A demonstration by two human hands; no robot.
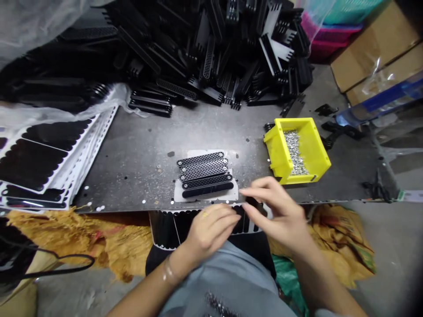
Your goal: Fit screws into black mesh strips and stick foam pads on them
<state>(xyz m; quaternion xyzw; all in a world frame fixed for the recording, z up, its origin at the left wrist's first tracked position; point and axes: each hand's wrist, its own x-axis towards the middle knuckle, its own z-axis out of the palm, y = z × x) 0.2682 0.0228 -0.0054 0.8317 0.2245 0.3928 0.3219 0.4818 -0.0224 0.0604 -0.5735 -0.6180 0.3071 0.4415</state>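
My left hand, with a ring on one finger, lies over a sheet of black scalloped pads on my lap, just below the table edge. My right hand is close beside it, its fingertips around a small dark piece that I cannot make out. Past the edge, several black mesh grille strips lie in a row on a white backing. A yellow plastic bin of small silvery screws stands to the right of them, beyond my right hand.
A dark metal tabletop carries a large heap of black comb-like parts at the back and stacked sheets of black pads at the left. Cardboard boxes and plastic crates stand at back right. Yellow woven sacking lies below the table.
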